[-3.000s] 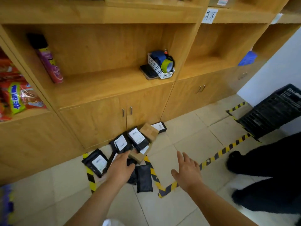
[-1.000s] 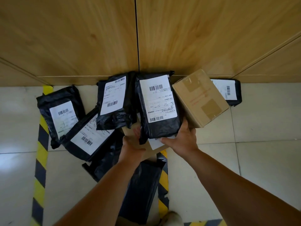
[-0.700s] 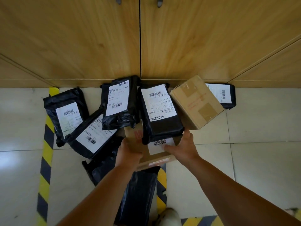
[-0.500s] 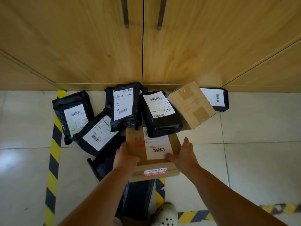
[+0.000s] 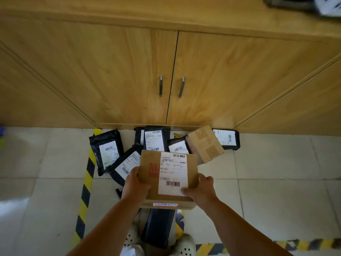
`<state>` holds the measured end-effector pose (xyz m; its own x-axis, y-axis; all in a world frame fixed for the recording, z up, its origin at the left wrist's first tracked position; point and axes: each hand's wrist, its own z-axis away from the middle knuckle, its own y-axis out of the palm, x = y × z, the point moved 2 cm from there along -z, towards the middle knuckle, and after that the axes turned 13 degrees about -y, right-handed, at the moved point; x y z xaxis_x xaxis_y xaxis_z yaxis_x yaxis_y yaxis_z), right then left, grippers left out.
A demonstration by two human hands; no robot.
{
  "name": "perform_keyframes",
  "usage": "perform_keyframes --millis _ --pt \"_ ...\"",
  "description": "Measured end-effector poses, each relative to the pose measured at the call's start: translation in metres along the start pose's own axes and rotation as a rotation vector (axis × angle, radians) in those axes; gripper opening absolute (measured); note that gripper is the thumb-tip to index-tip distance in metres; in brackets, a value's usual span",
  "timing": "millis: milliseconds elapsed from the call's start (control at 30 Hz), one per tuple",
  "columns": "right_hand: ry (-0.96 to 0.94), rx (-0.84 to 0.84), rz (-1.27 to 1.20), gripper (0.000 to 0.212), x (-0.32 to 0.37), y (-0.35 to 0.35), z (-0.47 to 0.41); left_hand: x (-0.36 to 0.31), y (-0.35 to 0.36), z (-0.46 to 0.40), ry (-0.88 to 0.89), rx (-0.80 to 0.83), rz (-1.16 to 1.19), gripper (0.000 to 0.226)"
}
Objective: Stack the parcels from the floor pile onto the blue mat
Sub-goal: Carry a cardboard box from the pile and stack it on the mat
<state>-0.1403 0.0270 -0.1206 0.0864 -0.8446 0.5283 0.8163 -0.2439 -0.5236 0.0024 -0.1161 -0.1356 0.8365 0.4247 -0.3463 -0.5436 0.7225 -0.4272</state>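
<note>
A flat brown cardboard parcel (image 5: 149,163) with a white barcode label is lifted above the floor pile. My left hand (image 5: 135,184) grips its left edge, thumb on top. My right hand (image 5: 201,190) grips its lower right corner, thumb on the label. Behind it on the tiles lie several black poly-bag parcels with white labels (image 5: 107,148), one more black bag (image 5: 158,228) between my feet, and a smaller brown box (image 5: 204,144) tilted at the pile's right. The blue mat is not in view.
Closed wooden cabinet doors (image 5: 129,74) with two metal handles stand right behind the pile. Yellow-black hazard tape (image 5: 86,183) runs along the floor on the left and across the bottom right. My white clogs (image 5: 184,245) are at the bottom edge.
Both hands pulled the flat brown parcel out from under the black bags and raised it toward me. The view rose and drew back, showing more of the cabinet doors.
</note>
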Motion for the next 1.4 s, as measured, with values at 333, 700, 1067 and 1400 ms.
perform_keyframes --millis 333,700,1067,1400 --pt "-0.241 -0.084 -0.258 0.058 0.12 -0.114 0.107 -0.09 -0.107 0.149 0.186 0.017 0.241 0.012" --pt "-0.351 -0.091 -0.359 0.039 0.202 -0.19 0.246 -0.095 -0.198 0.326 0.272 0.029 0.486 0.029" --pt "-0.405 -0.009 -0.341 0.07 0.259 -0.183 0.336 -0.043 -0.253 0.358 0.266 0.021 0.473 0.079" --pt "-0.462 -0.004 -0.335 0.046 0.313 -0.076 0.449 0.071 -0.369 0.438 0.339 -0.006 0.574 0.059"
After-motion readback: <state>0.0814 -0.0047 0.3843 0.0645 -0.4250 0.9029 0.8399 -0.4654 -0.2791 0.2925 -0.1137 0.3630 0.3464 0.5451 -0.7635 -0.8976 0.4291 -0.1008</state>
